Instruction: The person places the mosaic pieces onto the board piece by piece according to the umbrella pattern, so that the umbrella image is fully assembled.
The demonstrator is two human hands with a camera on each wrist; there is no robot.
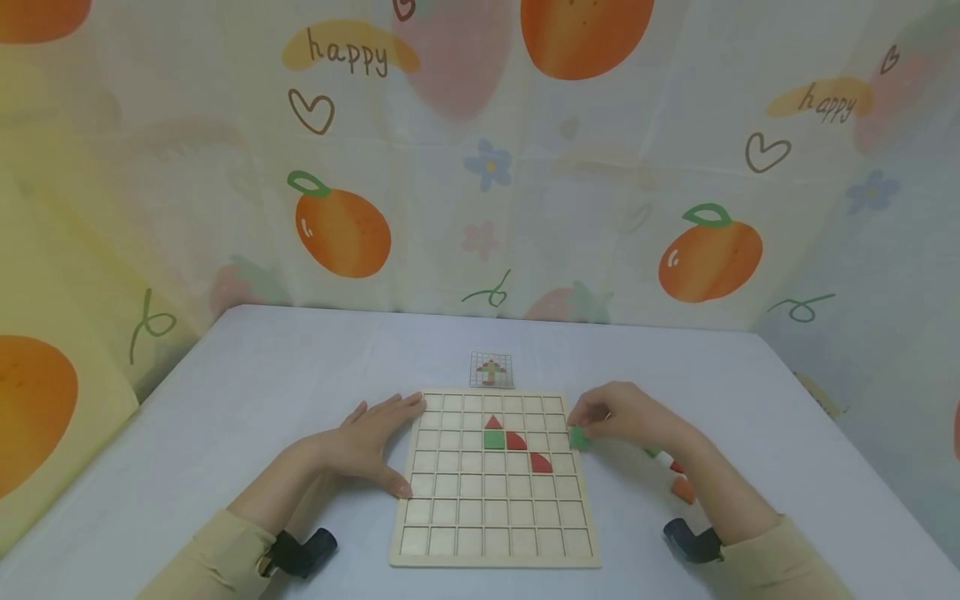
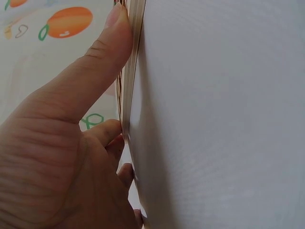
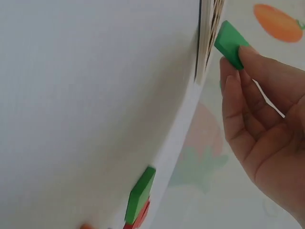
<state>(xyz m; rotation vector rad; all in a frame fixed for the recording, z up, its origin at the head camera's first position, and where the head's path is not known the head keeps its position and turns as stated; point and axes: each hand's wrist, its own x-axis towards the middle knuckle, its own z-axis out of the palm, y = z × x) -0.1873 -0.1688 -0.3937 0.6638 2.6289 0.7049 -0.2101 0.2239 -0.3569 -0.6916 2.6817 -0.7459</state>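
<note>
A light wooden grid board (image 1: 455, 540) lies on the white table. On it sit a red triangle (image 1: 492, 422), a green square (image 1: 494, 439) below it, and two red quarter-circle pieces, one being this quarter circle (image 1: 542, 462). My left hand (image 1: 367, 442) rests along the board's left edge, fingers spread, thumb and fingertips touching the rim. Between thumb and fingers my right hand (image 1: 626, 414) pinches a green square tile (image 3: 230, 44), held just above the board's right edge.
A small pattern card (image 1: 491, 370) lies behind the board. Right of the board, partly hidden by the right forearm, are loose pieces: an orange one (image 1: 683, 489), a red one (image 1: 677, 467) and a green one (image 3: 140, 194). A fruit-print cloth (image 1: 570, 192) hangs behind the table.
</note>
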